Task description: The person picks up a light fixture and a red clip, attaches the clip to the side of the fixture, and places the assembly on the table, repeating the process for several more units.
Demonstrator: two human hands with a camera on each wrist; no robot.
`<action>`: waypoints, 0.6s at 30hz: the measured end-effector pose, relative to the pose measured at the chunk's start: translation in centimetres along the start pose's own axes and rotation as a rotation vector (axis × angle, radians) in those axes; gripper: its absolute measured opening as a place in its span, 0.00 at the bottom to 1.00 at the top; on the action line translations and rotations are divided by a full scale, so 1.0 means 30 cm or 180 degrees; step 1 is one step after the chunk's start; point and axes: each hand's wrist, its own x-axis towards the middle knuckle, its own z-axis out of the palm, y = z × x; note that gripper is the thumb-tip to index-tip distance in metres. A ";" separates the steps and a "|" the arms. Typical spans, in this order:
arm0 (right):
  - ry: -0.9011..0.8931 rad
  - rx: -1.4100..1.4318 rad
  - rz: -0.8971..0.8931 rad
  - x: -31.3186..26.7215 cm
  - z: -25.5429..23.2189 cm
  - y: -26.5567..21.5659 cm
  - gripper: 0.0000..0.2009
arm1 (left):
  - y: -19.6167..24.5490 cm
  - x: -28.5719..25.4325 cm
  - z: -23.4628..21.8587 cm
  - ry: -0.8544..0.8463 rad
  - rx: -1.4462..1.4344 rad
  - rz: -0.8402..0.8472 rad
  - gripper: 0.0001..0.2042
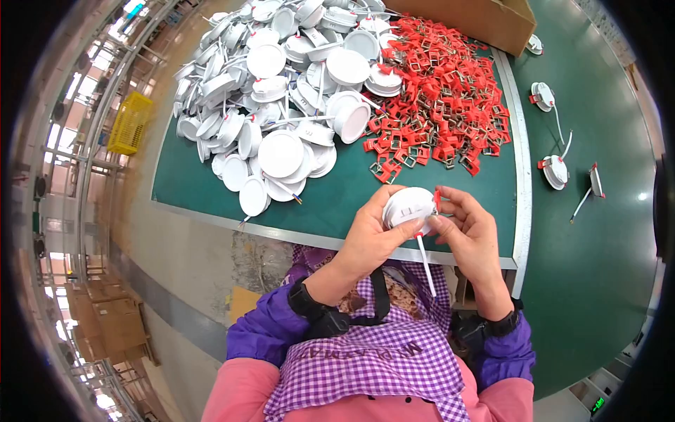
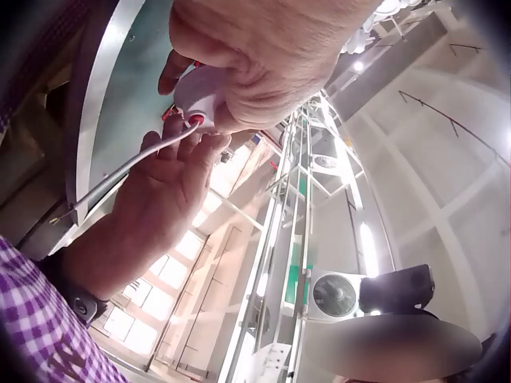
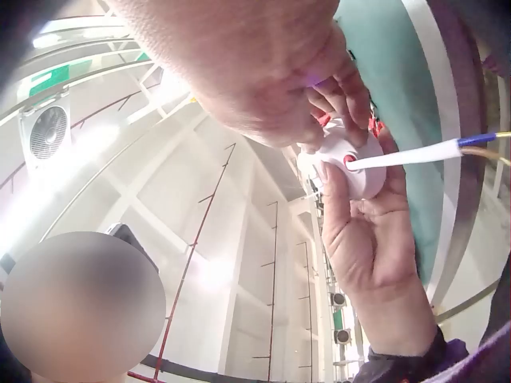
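Note:
Over the near edge of the table, my left hand (image 1: 367,231) grips a round white downlight (image 1: 408,202) by its side, back face up. At the light's right rim, my right hand (image 1: 472,226) pinches a red spring clip (image 1: 437,200) between thumb and fingers. A white cable (image 1: 427,269) hangs from the light toward the apron. The right wrist view shows the cable's red grommet (image 3: 349,162) and its blue and brown wire ends. There, another bit of red shows behind the light, partly hidden by fingers.
Ahead lies a heap of white downlights (image 1: 281,153), with a pile of red spring clips (image 1: 443,91) on its right. A cardboard box (image 1: 485,24) stands behind. Past the metal edging (image 1: 522,176), several downlights with red clips (image 1: 555,173) lie on a green surface (image 1: 583,281).

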 end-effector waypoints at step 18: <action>-0.0137 -0.0825 -0.0261 0.095 -0.041 0.008 0.17 | 0.103 0.047 -0.102 -0.1119 0.1579 -0.0553 0.22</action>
